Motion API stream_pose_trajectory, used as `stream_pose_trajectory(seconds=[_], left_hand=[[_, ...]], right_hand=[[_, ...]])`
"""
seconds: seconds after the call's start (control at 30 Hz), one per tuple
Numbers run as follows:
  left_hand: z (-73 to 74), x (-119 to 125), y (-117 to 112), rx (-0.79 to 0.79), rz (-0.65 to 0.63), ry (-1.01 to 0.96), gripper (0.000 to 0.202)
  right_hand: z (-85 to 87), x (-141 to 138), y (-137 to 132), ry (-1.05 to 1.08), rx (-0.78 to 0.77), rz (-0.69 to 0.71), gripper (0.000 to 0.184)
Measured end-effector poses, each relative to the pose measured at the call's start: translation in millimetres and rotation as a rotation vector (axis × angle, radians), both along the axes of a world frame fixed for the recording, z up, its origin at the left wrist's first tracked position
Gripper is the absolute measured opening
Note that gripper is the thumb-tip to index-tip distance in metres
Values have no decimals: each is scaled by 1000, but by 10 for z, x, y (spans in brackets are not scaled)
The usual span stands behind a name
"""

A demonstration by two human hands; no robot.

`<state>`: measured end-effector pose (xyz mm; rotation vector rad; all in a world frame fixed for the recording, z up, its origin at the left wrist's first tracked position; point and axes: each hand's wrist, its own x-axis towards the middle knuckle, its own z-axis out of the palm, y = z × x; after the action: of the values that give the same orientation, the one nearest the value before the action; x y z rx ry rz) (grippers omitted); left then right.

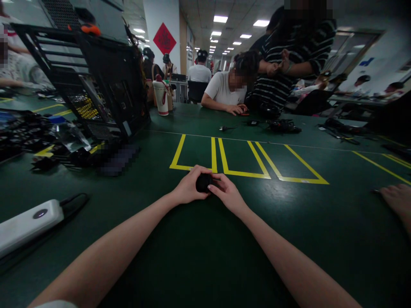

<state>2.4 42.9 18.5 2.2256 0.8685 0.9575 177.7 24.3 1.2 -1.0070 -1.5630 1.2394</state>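
Observation:
Both my hands meet at the middle of the green table (205, 252). My left hand (189, 186) curls its fingers over a small black object (203, 182). My right hand (227, 192) closes on the same object from the right side. What the black object is I cannot make out. It sits just in front of yellow tape rectangles (224, 160) marked on the table.
A white power strip (28, 222) lies at the near left. A black open frame case (96, 81) and dark parts stand at far left. A white flask (160, 97), cables and black devices (282, 125) lie farther back. Other people sit opposite; another person's hand (398, 201) rests at right.

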Motion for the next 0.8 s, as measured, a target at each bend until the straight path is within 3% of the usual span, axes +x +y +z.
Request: stream_pose_trajectory(seconds=[0.3, 0.53, 0.8], left_hand=[[3, 3, 0, -6, 18, 23, 56], [17, -3, -10, -15, 3, 13, 54], [5, -3, -8, -13, 9, 18, 57]], right_hand=[[7, -12, -12, 27, 66, -21, 15], [43, 11, -13, -40, -22, -10, 27], [24, -5, -27, 25, 27, 19, 19]])
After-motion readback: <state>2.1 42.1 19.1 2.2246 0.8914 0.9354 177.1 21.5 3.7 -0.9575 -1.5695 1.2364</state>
